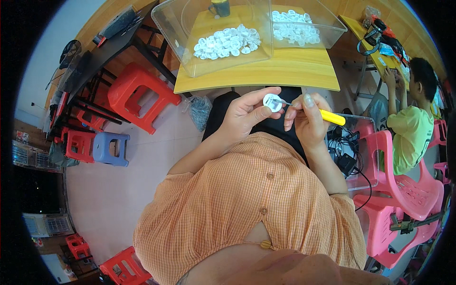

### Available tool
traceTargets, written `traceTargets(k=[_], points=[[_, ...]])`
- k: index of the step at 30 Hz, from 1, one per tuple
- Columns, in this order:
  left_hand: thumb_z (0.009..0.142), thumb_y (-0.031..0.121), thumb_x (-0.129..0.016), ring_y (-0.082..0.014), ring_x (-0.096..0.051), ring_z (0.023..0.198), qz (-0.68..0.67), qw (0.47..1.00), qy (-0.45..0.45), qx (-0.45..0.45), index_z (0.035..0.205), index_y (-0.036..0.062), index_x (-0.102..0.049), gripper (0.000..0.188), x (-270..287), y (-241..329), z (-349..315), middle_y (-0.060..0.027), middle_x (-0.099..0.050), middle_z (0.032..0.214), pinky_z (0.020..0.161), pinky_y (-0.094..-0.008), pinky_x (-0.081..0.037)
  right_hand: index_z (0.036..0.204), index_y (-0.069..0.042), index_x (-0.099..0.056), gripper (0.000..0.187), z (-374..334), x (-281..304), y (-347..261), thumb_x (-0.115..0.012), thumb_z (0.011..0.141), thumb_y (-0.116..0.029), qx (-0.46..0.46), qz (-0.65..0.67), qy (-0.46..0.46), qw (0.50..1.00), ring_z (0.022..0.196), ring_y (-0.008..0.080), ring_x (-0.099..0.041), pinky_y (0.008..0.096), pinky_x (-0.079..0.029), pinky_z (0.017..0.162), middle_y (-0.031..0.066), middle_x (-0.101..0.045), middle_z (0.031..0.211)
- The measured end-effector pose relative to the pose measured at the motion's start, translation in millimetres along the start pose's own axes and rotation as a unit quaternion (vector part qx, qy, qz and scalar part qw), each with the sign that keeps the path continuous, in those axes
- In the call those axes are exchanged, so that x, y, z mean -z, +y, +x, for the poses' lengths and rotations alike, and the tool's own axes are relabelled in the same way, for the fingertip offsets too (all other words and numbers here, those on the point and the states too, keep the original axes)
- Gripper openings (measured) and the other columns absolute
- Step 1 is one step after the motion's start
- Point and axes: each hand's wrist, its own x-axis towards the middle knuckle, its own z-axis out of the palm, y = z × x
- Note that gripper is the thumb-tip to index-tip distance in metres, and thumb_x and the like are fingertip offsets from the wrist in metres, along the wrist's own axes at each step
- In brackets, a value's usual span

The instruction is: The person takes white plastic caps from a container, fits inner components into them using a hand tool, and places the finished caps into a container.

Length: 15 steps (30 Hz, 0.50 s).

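My left hand (248,115) pinches a small round white plastic piece (272,103) by its edge, above my lap. In my right hand (311,118) is a thin-bladed tool with a yellow handle (332,117), which looks like a small screwdriver. Its metal tip reaches the face of the white piece, near the middle. Beyond my hands, a heap of similar white pieces (228,42) lies in a clear plastic tray (194,69) on the yellow table (304,71). A second clear bin (327,35) to its right holds more of them.
A dark mug (220,8) stands at the table's far side. Right of my lap, a clear box holds black cables and adapters (347,162). Pink chairs (403,190) and a seated person in a green shirt (409,135) are at right. Red stools (137,95) and a blue stool (111,148) stand left.
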Motion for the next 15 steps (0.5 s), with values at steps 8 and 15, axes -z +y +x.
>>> traceTargets(k=[8,15], points=[[0.093,0.01,-0.059,-0.0145,-0.062,0.1,0.007,1.0,-0.007,-0.016,0.133,0.0002,-0.048,0.043,-0.1,-1.9,0.2,-0.0092,-0.062,0.113,0.088,-0.027,-0.051,0.083,0.001,-0.054,0.028,0.3,1.3,0.7,-0.048,0.097,-0.022,-0.011,0.027,0.003,1.0,0.051,0.0191,-0.056,0.028,-0.048,0.046,0.015,-0.059,0.066],[0.092,0.008,-0.059,-0.0148,-0.062,0.1,0.013,1.0,-0.003,-0.018,0.133,0.0001,-0.048,0.043,-2.1,-1.7,-0.7,-0.0092,-0.06,0.115,0.088,-0.0264,-0.051,0.084,0.001,-0.054,0.026,0.3,1.7,1.7,-0.048,0.096,-0.022,-0.008,0.021,0.008,1.0,0.05,0.0202,-0.056,0.0283,-0.048,0.045,0.015,-0.058,0.064]])
